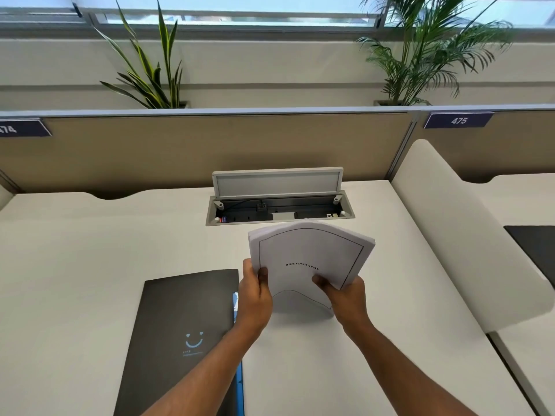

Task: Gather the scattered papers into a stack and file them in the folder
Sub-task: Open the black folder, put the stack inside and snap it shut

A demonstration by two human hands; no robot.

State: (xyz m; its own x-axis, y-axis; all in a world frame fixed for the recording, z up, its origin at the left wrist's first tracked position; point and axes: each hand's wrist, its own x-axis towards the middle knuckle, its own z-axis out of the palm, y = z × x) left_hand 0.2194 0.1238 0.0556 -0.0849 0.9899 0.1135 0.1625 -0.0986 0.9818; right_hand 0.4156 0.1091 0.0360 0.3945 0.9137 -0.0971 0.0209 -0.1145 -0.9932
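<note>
Gathering looks done: the papers [309,259] are already one stack, held upright on its bottom edge on the desk [90,250], right of centre and just in front of the open cable tray [279,205]. Top sheet reads "BIBLIOGRAPHY" inside a thin border. No loose sheets visible anywhere else on the desk. The stack bows outward at the middle and its top edges fan slightly, so squaring-up is probably the step in hand.

Filing not done. The folder [183,334], dark grey with a small smiley print, lies closed and flat at lower left, just beside the stack, a blue strip showing along its right edge. Left to do: open the folder, lay or slide the stack in, close it.

Left hand [255,295] grips the stack's lower left edge, thumb on the front face, fingers wrapped behind; its forearm crosses over the folder's right edge. Right hand [345,298] grips the lower right corner the same way, thumb in front. Both hands closed on the papers, wrists angled inward, forearms coming up from the bottom of the view.
</note>
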